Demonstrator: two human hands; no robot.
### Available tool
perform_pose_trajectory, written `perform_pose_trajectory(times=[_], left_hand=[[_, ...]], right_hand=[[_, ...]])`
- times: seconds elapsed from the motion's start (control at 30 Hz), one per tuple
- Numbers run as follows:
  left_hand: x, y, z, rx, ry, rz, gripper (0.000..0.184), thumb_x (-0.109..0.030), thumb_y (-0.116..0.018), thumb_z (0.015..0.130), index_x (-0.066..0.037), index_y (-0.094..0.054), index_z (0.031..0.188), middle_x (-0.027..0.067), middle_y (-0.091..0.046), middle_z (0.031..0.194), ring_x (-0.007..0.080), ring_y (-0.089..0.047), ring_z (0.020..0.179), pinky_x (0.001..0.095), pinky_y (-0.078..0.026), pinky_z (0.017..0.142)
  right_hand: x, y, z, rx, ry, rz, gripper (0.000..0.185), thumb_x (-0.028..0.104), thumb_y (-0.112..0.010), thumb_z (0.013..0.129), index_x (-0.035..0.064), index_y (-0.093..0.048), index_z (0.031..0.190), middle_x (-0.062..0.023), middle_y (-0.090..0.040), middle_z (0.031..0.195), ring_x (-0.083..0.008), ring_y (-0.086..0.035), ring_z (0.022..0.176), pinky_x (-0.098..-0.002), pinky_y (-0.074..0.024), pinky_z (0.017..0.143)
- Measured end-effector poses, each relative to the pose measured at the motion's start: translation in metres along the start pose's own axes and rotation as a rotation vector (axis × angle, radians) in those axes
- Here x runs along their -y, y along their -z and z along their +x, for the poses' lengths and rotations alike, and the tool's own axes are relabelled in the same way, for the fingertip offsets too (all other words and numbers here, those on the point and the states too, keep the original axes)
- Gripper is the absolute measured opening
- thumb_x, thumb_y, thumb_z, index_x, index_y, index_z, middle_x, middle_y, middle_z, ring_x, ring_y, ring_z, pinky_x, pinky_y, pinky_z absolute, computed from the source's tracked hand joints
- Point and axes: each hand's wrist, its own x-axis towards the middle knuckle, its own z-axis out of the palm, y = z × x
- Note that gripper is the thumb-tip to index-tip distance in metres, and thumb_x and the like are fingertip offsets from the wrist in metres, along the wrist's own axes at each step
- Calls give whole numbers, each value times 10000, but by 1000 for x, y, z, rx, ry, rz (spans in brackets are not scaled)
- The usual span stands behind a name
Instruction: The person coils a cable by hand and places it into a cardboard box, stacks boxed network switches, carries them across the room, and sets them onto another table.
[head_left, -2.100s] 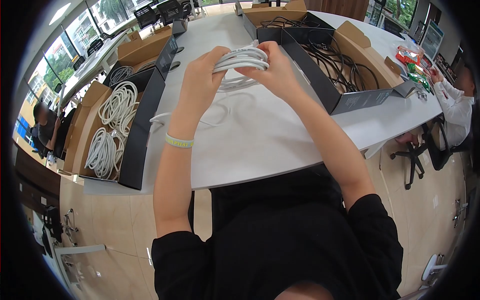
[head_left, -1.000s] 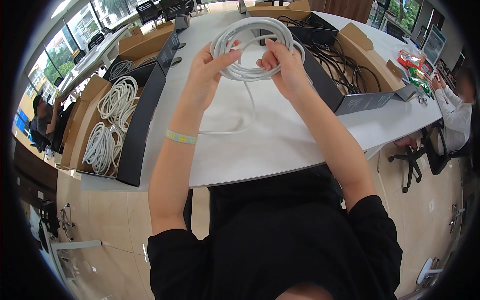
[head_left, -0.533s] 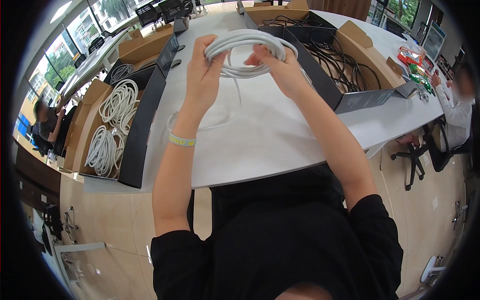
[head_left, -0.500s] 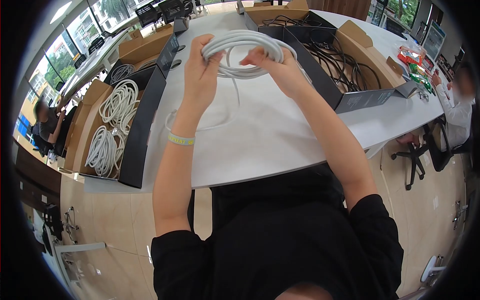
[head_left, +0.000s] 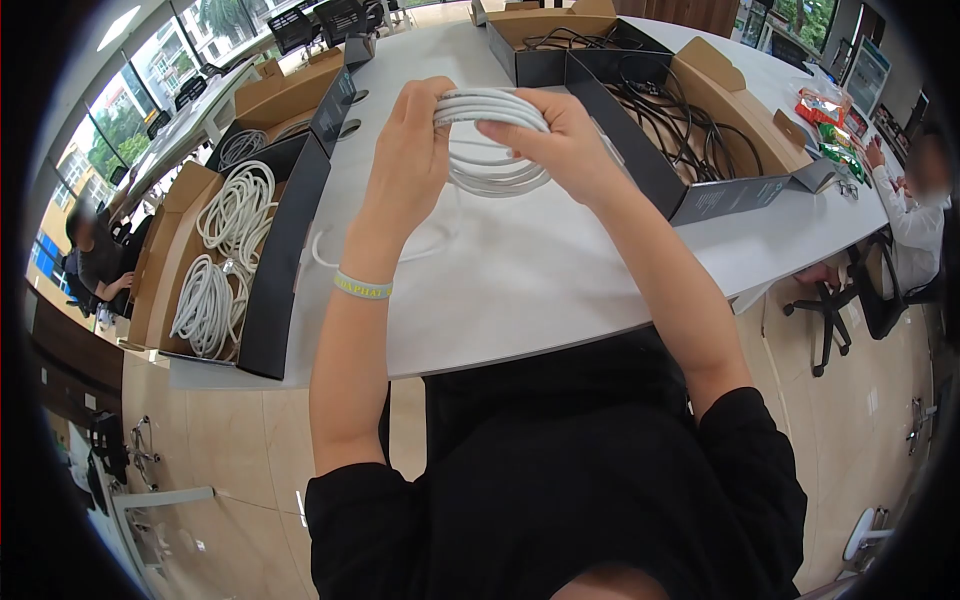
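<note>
A coiled white cable [head_left: 495, 178] is held up between my two hands over the table. My left hand [head_left: 412, 140] is closed on the coil's left side, and a printed wristband [head_left: 363, 286] circles that wrist. On the right side of the coil, my right hand [head_left: 560, 140] grips it with fingers over the top and the thumb reaching into the loop. A loose tail of the cable [head_left: 425, 252] trails on the tabletop behind my left forearm. Parts of the coil are covered by my fingers.
On the left of the white table [head_left: 500, 310], a black box [head_left: 272, 320] holds bundled white cables [head_left: 208, 305]. At right, another box [head_left: 735, 200] contains black cables [head_left: 690, 125]. Snack packets [head_left: 822, 110] lie at the far right, near a seated person [head_left: 912, 215].
Both hands have come slightly lower and the coil has tilted, its loops now hanging below my fingers. The loose tail on the table has shifted a little left.
</note>
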Motion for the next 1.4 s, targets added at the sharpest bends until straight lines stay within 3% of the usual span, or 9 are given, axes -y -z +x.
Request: perform_pose_trajectory(times=[0.17, 0.37, 0.67, 0.87, 1.03, 1.13, 1.23, 1.3, 1.4], left_hand=[[-2, -8, 0, -138, 325, -392, 175, -140, -561, 839, -20, -508, 954, 20, -551, 786, 67, -484, 708, 230, -391, 657], [15, -15, -4, -134, 381, -552, 139, -148, -593, 818, -12, -572, 802, -24, -513, 658, 27, -417, 609, 174, -318, 527], [11, -8, -6, -189, 380, -478, 141, -60, -447, 838, -1, -576, 834, -18, -502, 644, 32, -424, 574, 180, -353, 513], [25, -2, -2, -286, 463, -633, 176, -93, -461, 845, 28, -575, 901, -4, -477, 604, 43, -430, 495, 224, -456, 482], [29, 14, 4, -363, 502, -727, 202, -172, -473, 875, 12, -547, 840, -1, -447, 565, 61, -438, 490, 244, -471, 501], [38, 23, 4, -318, 541, -816, 263, -180, -523, 872, -8, -558, 1068, -31, -441, 668, 52, -424, 581, 212, -366, 499], [38, 29, 8, -413, 610, -886, 186, -183, -487, 871, -19, -512, 786, -3, -435, 571, 82, -423, 474, 257, -448, 485], [46, 36, 8, -422, 689, -960, 182, -199, -515, 860, -27, -517, 800, -8, -424, 577, 82, -418, 474, 251, -440, 482], [48, 32, 6, -452, 740, -584, 232, -212, -533, 851, -20, -510, 724, 5, -447, 549, 80, -452, 472, 257, -429, 472]], right_hand=[[-9, 8, 1, -1, 26, 134, 175, 176, -661, 740, 34, -630, 839, 34, -500, 586, -30, -410, 501, -203, -360, 524], [-16, 10, 3, 37, 15, 419, 163, 166, -657, 746, 25, -615, 817, 45, -480, 571, -34, -420, 512, -186, -370, 544], [-13, 5, 6, 49, -128, 568, 712, 603, -220, 861, 5, -514, 1114, -47, -609, 930, -134, -565, 838, -279, -448, 777], [-33, 29, 22, -124, -29, 760, 254, 231, -512, 853, -14, -527, 917, -182, -603, 912, -236, -589, 879, -350, -468, 819], [-38, 48, 23, -337, -154, 883, 138, 120, -556, 785, -8, -513, 816, -149, -579, 767, -246, -596, 773, -343, -522, 735], [-41, 59, 26, -335, -183, 963, 114, 84, -526, 781, -27, -507, 801, -139, -547, 741, -233, -594, 729, -294, -535, 694], [-43, 70, 26, -427, -199, 1246, 102, 51, -496, 777, -45, -492, 811, -151, -530, 760, -169, -560, 627, -229, -520, 575], [-53, 89, 30, 279, -173, 1511, 139, 54, -473, 786, -59, -486, 868, -170, -533, 804, -124, -492, 551, -216, -471, 488], [-50, 94, 28, 331, -236, 1303, 273, 108, -488, 791, -47, -448, 1013, -186, -546, 827, -111, -441, 521, -219, -394, 419]])
